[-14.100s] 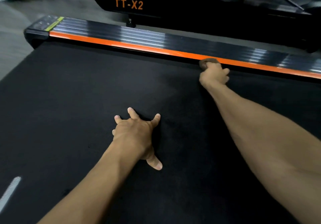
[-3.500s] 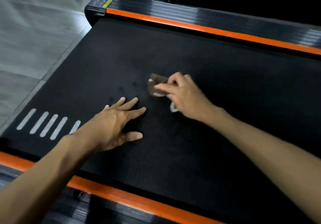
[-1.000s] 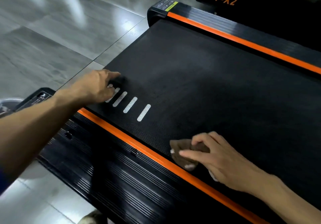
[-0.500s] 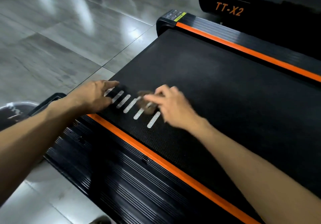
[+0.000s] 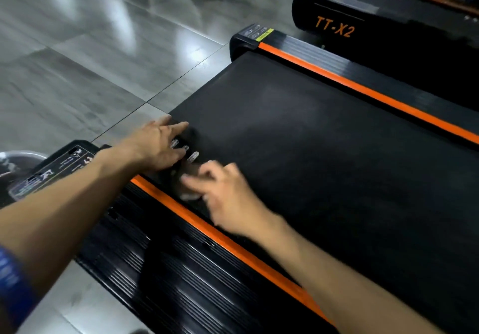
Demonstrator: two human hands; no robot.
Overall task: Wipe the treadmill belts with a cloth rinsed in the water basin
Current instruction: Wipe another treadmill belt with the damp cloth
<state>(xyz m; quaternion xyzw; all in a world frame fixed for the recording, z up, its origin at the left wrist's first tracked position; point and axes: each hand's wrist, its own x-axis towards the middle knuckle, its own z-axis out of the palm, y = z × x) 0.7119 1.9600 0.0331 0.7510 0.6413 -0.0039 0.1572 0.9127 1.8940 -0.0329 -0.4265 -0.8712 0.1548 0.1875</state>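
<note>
The left hand (image 5: pixel 158 144) lies flat with fingers spread on the near corner of the black treadmill belt (image 5: pixel 324 157), partly covering the white stripe marks (image 5: pixel 185 149). Just beside it, the right hand (image 5: pixel 228 198) presses a brown cloth (image 5: pixel 185 182) (blurred, half hidden under the fingers) onto the belt near the orange side strip (image 5: pixel 233 248). A basin's rim (image 5: pixel 15 156) shows at the left edge, on the grey tiled floor (image 5: pixel 77 69).

- Two treadmills: the near treadmill (image 5: pixel 324 167) and a second treadmill (image 5: pixel 388 22) behind it
- Two hands: left hand (image 5: pixel 158 144), right hand (image 5: pixel 230 198)
- One cloth (image 5: pixel 186 178), blurred
- Three white stripes (image 5: pixel 184 149) showing
- Two orange strips (image 5: pixel 233 250) along the near belt
- One basin (image 5: pixel 13 165)
</note>
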